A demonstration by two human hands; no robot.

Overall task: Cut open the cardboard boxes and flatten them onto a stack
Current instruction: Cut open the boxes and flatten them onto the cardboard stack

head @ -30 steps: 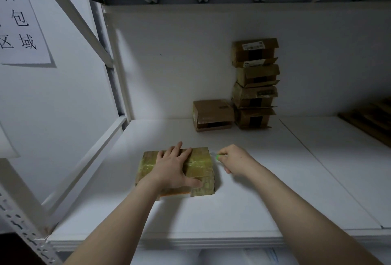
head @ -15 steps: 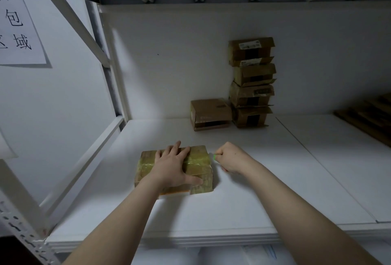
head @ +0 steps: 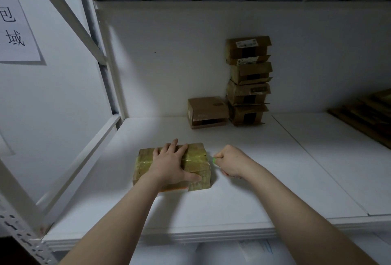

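A small cardboard box (head: 198,166) wrapped in yellowish tape lies on the white shelf (head: 243,180) in front of me. My left hand (head: 171,165) presses flat on its top, fingers spread, thumb along the near right edge. My right hand (head: 229,162) is curled round a small green cutter (head: 214,160), whose tip sits at the box's right side. Most of the cutter is hidden in the fist.
At the back stands a stack of several brown cardboard boxes (head: 248,80), with one more box (head: 208,112) beside it on the left. Flattened cardboard (head: 368,114) lies at the far right. A white metal rack frame (head: 99,137) bounds the left side.
The right hand with the cutter has stayed at the box's right side, shifting only slightly. The left hand keeps pressing on the box.
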